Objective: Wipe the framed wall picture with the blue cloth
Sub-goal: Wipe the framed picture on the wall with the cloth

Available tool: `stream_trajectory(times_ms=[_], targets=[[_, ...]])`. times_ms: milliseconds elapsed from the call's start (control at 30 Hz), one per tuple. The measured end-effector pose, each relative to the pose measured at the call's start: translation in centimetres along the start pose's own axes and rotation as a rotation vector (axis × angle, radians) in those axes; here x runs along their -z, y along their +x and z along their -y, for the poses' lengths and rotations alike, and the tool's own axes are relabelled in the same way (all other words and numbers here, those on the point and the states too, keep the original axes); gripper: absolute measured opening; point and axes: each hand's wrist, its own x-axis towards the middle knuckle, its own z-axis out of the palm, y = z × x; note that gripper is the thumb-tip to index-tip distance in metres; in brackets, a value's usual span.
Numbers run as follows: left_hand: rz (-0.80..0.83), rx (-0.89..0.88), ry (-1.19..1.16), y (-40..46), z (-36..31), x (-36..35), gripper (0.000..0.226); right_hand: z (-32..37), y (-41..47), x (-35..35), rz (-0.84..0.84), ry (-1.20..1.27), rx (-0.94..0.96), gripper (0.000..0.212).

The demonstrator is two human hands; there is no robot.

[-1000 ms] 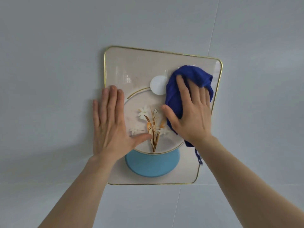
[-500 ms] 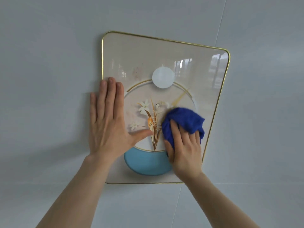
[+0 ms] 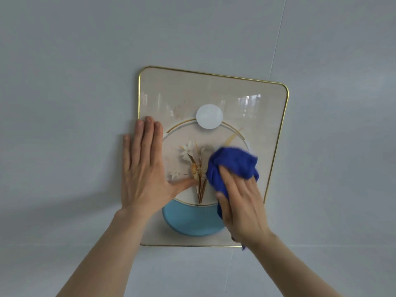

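- Nearest the camera, two bare forearms rise from the bottom edge toward the wall, one on each side.
- The right hand (image 3: pixel 240 202) presses a bunched blue cloth (image 3: pixel 232 166) flat against the glass; its fingers lie over the cloth and the thumb hooks under its lower left edge, so the hand is closed on the cloth rather than pinching it. A loose corner hangs out below the wrist.
- Just left of that grip, the left hand (image 3: pixel 145 168) lies open and flat, fingers together and thumb spread toward the cloth. It spans the left edge of the framed wall picture (image 3: pixel 214 95), the little finger on the bare wall (image 3: pixel 64 103), and appears to steady the frame.
- Between the two hands sit the printed flowers and stems; below the grip is the blue half-disc of the artwork; above and left of it is the white disc.
- The cloth is motion-blurred, so the step in hand looks like mid-wipe over the lower right part of the glass.
- Farther up from the grip, a faint smudge shows left of the white disc, and the top band carries reflections.
- Judging from this, the next move calls for carrying the cloth up and left over that smudge with steady pressure, then shifting the bracing hand so the covered left strip can be wiped too.
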Motion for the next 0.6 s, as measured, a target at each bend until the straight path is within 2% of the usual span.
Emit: stream_trajectory(times_ms=[100, 267, 500, 600], targets=[[-0.01, 0.006, -0.027, 0.0, 0.0, 0.2, 0.146, 0.8, 7.7, 0.8, -0.124, -0.039, 0.012, 0.054], [-0.042, -0.005, -0.115, -0.1, 0.2, 0.0, 0.149, 0.9, 16.5, 0.6, -0.183, -0.166, 0.009, 0.055], [-0.021, -0.043, -0.371, -0.6, 1.5, -0.6, 0.15, 2.7, 15.9, -2.8, -0.258, -0.255, 0.073, 0.049], [0.01, -0.039, -0.395, -0.9, 2.2, -0.7, 0.152, 2.6, 15.6, -3.4, -0.246, -0.259, 0.141, 0.047]])
